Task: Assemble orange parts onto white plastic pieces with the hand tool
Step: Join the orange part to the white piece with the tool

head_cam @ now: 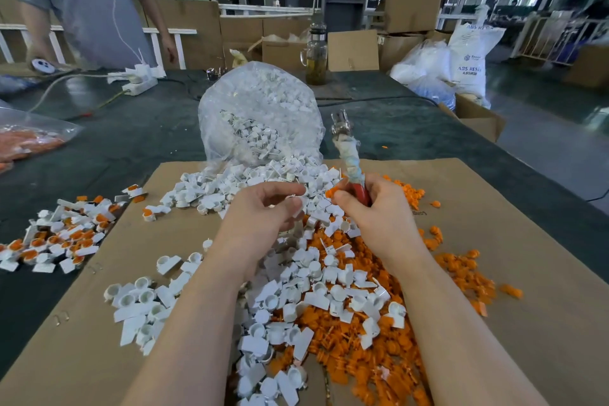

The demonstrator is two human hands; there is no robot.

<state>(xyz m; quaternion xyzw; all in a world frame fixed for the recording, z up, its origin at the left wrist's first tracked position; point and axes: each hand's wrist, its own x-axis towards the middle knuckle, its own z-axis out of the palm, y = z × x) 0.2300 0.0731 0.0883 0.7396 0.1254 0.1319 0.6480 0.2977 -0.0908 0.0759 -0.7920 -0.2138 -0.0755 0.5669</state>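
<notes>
Over flat brown cardboard sheet (494, 208), both hands up w/ work in them: left hand (263, 211) fingers curled, pinching what looks like one small white plastic cup-and-tab piece (294, 197), mostly hidden by fingertips; right hand (369, 208) wrapped round red-handled hand tool w/ rag-taped shaft and metal tip (346, 155), tip pointing up and away, thumb + forefinger also nipping small orange plastic cap (331, 193). Cap and piece close, not yet touching; not joined, judging by gap. Progress: early-to-mid at best. Done pile of white pieces w/ orange inserts (59, 237) off to left on table, modest; couple more at cardboard's top-left corner. Left to do: big loose heap of white pieces (313, 273) between the forearms, mixed w/ heap of orange caps (461, 273) spreading right, plus clear plastic bag of white pieces (260, 115) behind, spilling open and well filled. Plenty remaining, prob. far more than finished. Surface: dark green table covering (138, 142), worn; clear bag of orange parts (29, 142) at far left edge; white power strip (140, 84) w/ cables; glass jug of yellowish liquid (316, 56). Room: factory hall, cardboard boxes stacked behind, white resin sacks (468, 56) at right, second person in grey shirt (82, 3) standing at table's far left.
</notes>
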